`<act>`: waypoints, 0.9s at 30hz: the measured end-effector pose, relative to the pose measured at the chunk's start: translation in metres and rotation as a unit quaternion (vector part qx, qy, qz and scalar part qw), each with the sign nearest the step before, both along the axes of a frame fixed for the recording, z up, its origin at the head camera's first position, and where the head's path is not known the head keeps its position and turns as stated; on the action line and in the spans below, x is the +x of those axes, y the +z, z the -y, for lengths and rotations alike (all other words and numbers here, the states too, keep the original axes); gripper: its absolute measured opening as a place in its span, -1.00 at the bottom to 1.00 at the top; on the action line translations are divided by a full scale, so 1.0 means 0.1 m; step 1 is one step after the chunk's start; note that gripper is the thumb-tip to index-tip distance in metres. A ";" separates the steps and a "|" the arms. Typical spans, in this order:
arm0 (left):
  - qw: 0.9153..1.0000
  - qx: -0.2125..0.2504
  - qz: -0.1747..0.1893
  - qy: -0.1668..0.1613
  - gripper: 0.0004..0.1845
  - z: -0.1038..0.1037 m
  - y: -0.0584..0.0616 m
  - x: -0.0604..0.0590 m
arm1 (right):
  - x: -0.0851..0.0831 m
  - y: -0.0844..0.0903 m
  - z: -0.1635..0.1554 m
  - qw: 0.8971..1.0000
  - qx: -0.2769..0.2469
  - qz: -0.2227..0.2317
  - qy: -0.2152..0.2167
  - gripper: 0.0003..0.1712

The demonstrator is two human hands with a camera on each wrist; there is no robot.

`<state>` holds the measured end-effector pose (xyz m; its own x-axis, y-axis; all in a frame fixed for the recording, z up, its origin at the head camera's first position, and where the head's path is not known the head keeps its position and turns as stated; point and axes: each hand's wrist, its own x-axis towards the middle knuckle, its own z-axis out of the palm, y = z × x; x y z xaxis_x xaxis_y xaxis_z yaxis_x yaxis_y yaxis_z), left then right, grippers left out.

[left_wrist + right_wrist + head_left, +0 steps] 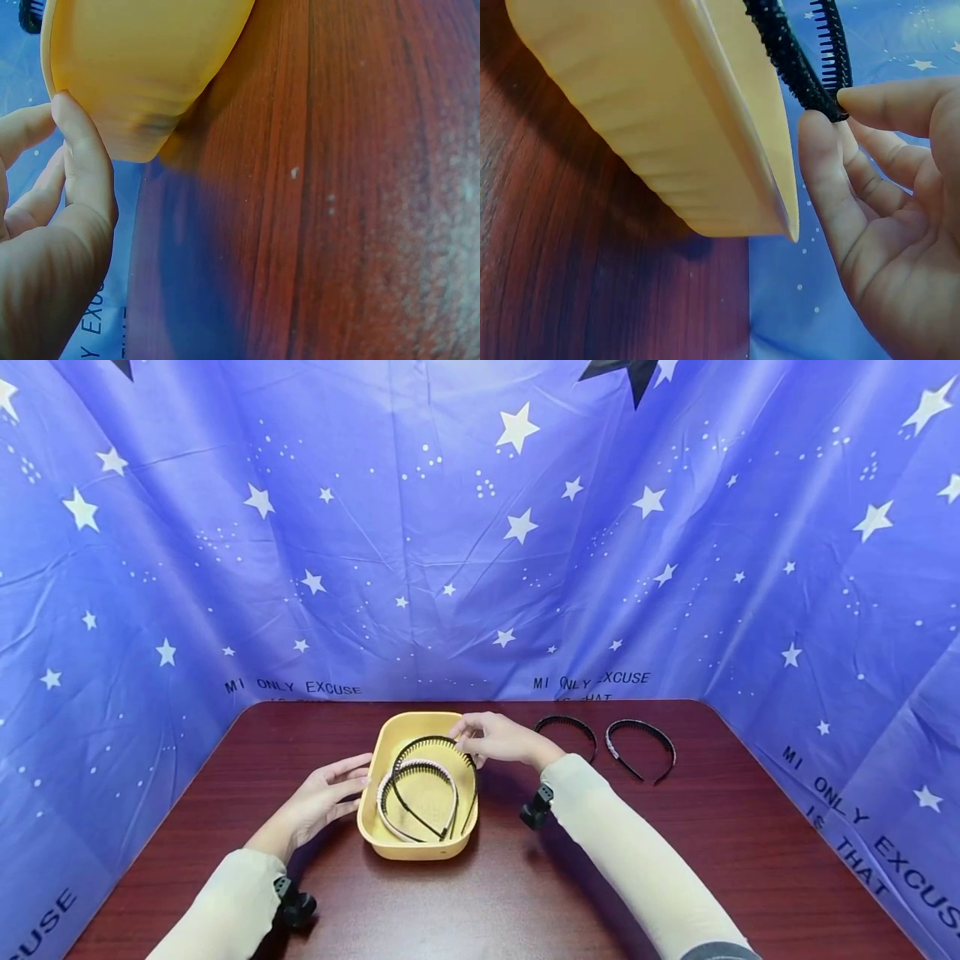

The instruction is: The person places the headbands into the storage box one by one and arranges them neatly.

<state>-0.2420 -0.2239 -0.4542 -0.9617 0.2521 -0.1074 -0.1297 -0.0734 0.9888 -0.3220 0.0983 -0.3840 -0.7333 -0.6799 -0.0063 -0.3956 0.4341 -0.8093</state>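
Black headband (799, 67) pinched by right hand (889, 225), teeth clear only at wrist, left hand (322, 797) steadying tray (390, 739)

Even bright overhead light, soft shadows under the tray (386, 847), mild glare on the tabletop (750, 827), fisheye bend at head-view edges, wrist views soft close-up.

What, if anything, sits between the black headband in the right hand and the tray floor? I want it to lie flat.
The black toothed headband, pinched by the right hand, sits over the yellow tray. A pale beaded headband already lies inside, partly beneath it. Nothing else visibly intervenes.
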 end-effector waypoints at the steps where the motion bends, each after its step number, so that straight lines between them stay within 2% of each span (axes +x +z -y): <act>1: 1.000 0.000 -0.001 0.000 -0.34 0.00 0.00 0.00 | -0.01 0.00 0.02 1.000 0.005 -0.005 0.004 -0.71; 6: 1.000 -0.001 -0.001 -0.003 -0.33 0.00 0.00 0.00 | -0.06 0.00 0.12 0.999 0.028 -0.020 0.008 -0.71; 17: 1.000 0.001 -0.003 -0.003 -0.34 0.00 0.01 0.00 | -0.09 -0.02 0.21 0.999 0.038 -0.003 0.010 -0.74; 27: 1.000 0.000 -0.006 -0.006 -0.34 0.00 0.01 -0.01 | -0.11 -0.06 0.32 0.997 0.067 -0.027 0.008 -0.77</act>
